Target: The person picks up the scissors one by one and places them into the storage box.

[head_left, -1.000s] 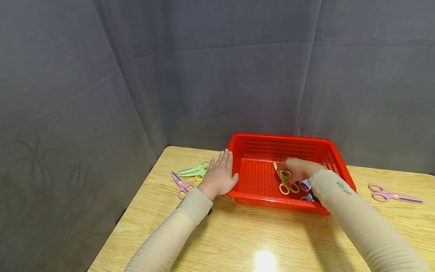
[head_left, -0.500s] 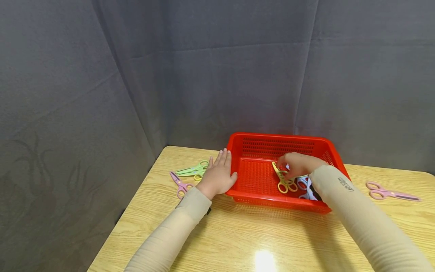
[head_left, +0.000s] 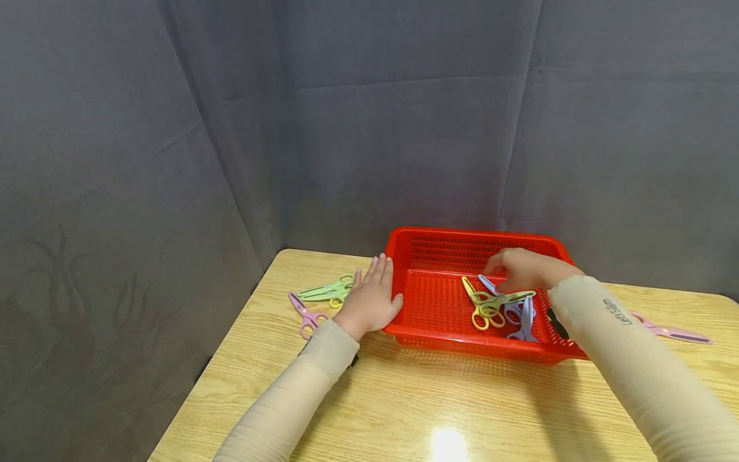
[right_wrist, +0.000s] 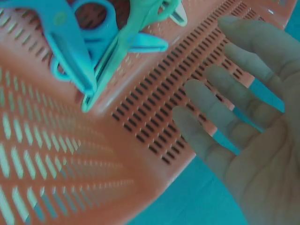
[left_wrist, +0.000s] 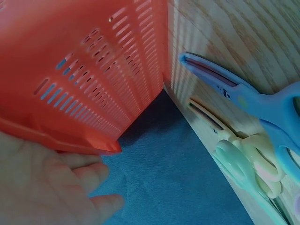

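A red plastic basket (head_left: 433, 301) stands on the wooden table. My left hand (head_left: 369, 301) rests with straight fingers against the basket's left rim. Over the basket's right part is my right hand (head_left: 522, 269); its fingers are spread and hold nothing in the right wrist view. On the basket floor, below and left of that hand, lie yellow scissors (head_left: 478, 314), yellow-green scissors (head_left: 508, 298) across them, and lavender scissors (head_left: 526, 321). More blue-lavender scissors (head_left: 488, 283) lie partly under the yellow-green pair.
Left of the basket lie light green scissors (head_left: 323, 292), pink scissors (head_left: 306, 314) and a yellow pair (head_left: 337, 303) partly hidden by my left hand. More pink scissors (head_left: 675, 332) lie at the right, partly behind my right arm. A grey curtain (head_left: 392, 147) hangs behind the table.
My right hand has let go of the yellow-green scissors and moved up and to the right. The scissors stay in the basket. The left hand has stayed at the rim.
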Demonstrator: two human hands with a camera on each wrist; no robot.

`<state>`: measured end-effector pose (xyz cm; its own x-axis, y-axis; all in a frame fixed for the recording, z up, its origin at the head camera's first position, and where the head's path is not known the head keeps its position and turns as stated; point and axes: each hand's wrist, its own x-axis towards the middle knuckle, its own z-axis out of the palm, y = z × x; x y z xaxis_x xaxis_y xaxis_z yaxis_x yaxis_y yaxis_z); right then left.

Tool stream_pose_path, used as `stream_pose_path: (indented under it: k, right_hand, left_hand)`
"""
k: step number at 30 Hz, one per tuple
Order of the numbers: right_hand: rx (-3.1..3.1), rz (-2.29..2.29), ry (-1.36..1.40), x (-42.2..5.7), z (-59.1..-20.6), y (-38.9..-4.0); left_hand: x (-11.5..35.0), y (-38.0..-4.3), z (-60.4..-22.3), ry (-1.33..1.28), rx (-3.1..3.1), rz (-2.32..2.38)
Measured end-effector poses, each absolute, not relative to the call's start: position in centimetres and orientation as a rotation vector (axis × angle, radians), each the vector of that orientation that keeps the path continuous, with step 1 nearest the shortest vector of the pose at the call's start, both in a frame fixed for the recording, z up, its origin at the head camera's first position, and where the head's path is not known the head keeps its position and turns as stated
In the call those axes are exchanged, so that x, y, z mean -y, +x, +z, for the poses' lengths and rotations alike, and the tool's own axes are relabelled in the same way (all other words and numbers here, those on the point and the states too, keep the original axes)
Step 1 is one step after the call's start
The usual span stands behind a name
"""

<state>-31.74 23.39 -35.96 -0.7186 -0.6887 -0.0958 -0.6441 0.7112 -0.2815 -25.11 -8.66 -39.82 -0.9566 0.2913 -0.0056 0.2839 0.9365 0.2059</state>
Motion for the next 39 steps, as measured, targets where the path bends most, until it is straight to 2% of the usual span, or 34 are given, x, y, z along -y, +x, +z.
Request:
stream_pose_path:
  k: [20,27,39]
  right_hand:
    - [-3.024,-0.41,-0.775,-31.0,-33.6,-31.2]
    - [-3.037,-0.454,-0.662,-34.3,-34.0,-30.6]
    - [-3.054,-0.324,-0.666,-40.0,-36.0,-29.4]
  left_hand:
    - [8.2,-25.0,-39.7,0.454,-3.05,0.354]
    - [8.2,-25.1,-39.8,0.458,-3.049,0.349]
    - [8.3,-25.3,-40.0,0.477,-3.071,0.356]
